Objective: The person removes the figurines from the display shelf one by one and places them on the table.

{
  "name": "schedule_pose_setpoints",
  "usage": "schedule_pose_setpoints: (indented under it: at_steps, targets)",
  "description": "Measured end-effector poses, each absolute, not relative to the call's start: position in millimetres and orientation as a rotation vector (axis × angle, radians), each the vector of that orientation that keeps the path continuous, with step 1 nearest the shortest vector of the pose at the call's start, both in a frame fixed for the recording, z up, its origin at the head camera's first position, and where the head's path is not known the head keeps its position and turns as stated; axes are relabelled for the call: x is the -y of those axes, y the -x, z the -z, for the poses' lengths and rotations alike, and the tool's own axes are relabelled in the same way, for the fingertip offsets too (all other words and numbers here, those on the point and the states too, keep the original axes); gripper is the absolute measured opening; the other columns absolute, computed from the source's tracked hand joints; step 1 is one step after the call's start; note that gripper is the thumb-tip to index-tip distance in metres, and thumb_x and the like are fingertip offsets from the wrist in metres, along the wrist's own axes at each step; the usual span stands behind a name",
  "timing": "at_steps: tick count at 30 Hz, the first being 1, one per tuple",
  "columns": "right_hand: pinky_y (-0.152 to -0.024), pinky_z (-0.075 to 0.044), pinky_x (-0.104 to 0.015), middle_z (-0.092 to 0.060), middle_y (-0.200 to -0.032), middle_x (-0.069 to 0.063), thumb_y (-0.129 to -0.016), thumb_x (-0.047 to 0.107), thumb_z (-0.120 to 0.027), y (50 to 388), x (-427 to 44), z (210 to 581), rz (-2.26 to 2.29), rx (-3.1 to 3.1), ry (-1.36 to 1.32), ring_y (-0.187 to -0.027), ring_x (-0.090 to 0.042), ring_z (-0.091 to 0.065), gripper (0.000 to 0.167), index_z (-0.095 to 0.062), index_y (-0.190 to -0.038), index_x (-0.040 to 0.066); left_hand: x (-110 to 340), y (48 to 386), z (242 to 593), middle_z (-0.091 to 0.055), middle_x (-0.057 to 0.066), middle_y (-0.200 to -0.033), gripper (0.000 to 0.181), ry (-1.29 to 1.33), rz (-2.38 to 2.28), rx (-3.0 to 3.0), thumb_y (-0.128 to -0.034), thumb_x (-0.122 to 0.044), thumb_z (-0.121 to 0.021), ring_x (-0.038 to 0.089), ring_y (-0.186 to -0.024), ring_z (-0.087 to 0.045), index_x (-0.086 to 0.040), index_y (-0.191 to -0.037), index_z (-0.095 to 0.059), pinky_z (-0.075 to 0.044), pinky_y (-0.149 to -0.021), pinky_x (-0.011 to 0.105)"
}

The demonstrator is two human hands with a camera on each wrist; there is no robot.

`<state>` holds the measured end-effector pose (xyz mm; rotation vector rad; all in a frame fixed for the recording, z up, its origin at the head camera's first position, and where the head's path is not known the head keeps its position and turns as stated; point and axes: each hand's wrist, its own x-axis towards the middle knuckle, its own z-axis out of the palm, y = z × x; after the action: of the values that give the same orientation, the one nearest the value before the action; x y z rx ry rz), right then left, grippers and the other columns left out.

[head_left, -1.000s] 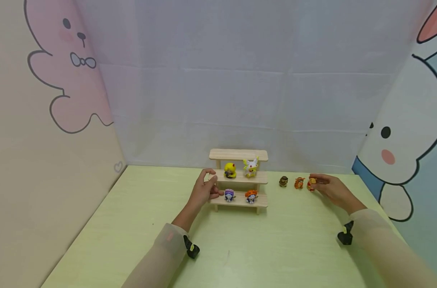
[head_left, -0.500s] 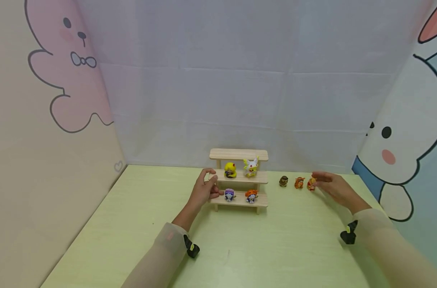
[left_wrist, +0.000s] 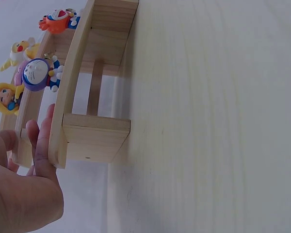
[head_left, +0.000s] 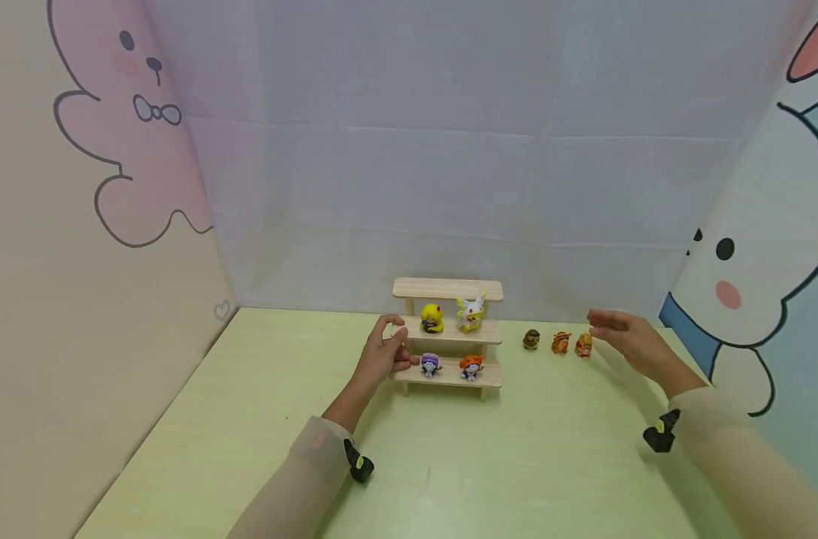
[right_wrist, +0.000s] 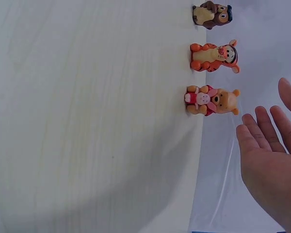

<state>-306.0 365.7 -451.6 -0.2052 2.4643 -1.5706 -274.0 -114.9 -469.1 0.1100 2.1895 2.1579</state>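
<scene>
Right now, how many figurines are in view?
7: a yellow figurine and a white one on the middle shelf, a purple-topped one and an orange-topped one on the bottom shelf; owl, tiger and bear on the table at right. None seems hidden.

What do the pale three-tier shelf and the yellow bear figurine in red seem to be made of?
Pale three-tier shelf: light wood, apparently bare or matte, judging by its visible grain.
Yellow bear figurine in red: probably moulded plastic or vinyl with a satin look, given its smooth, rounded shapes; rubber remains possible.
</scene>
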Motion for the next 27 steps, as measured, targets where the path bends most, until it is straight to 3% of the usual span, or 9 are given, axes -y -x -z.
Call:
schedule_pose_setpoints:
  at_steps: [4, 8, 12, 16, 27]
  targets:
    - [-0.107, -0.045, -0.019, -0.028, -0.164, -0.026, -0.108, 0.035, -0.058, 305, -363, 443, 1.574, -2.471, 0.251, -0.15, -0.043, -0.029, 0.072, -0.025, -0.161, -0.003, 115, 275, 469, -0.06, 0.007, -0.068, 0.024, -0.095, -2.164, -2.177, -0.11, -0.028, -0.054, 0.026, -0.072, -0.077, -0.018, -0.131, -0.05, -0.062, -0.061, 0.029]
    - [-0.104, -0.046, -0.015, -0.03, -0.164, -0.024, -0.107, 0.036, -0.058, 303, -355, 434, 1.564, -2.473, 0.305, -0.15, -0.039, -0.032, 0.072, -0.026, -0.161, 0.0, 115, 275, 470, -0.06, 0.007, -0.068, 0.025, -0.092, -2.161, -2.18, -0.1102, -0.027, -0.053, 0.027, -0.073, -0.077, -0.016, -0.132, -0.05, -0.062, -0.062, 0.029]
    - [-0.102, -0.044, -0.011, -0.03, -0.164, -0.025, -0.107, 0.035, -0.059, 300, -344, 426, 1.601, -2.438, 0.357, -0.14, -0.013, -0.047, 0.072, -0.028, -0.16, -0.002, 116, 275, 469, -0.06, 0.007, -0.068, 0.029, -0.096, -2.156, -2.179, -0.1104, -0.027, -0.053, 0.029, -0.075, -0.077, -0.013, -0.136, -0.047, -0.062, -0.062, 0.03]
    - [-0.099, -0.042, -0.008, -0.029, -0.163, -0.028, -0.106, 0.032, -0.061, 297, -333, 420, 1.658, -2.389, 0.394, -0.123, 0.009, -0.049, 0.071, -0.028, -0.159, -0.005, 116, 275, 469, -0.06, 0.007, -0.069, 0.033, -0.105, -2.15, -2.182, -0.1104, -0.028, -0.053, 0.03, -0.077, -0.078, -0.011, -0.138, -0.046, -0.062, -0.063, 0.03]
    - [-0.099, -0.045, -0.011, -0.034, -0.161, -0.027, -0.106, 0.025, -0.063, 294, -308, 411, 1.716, -2.331, 0.464, -0.126, 0.005, -0.053, 0.066, -0.033, -0.157, -0.004, 115, 275, 469, -0.061, 0.008, -0.069, 0.026, -0.096, -2.153, -2.191, -0.1103, -0.028, -0.053, 0.034, -0.079, -0.077, -0.015, -0.133, -0.05, -0.062, -0.063, 0.031]
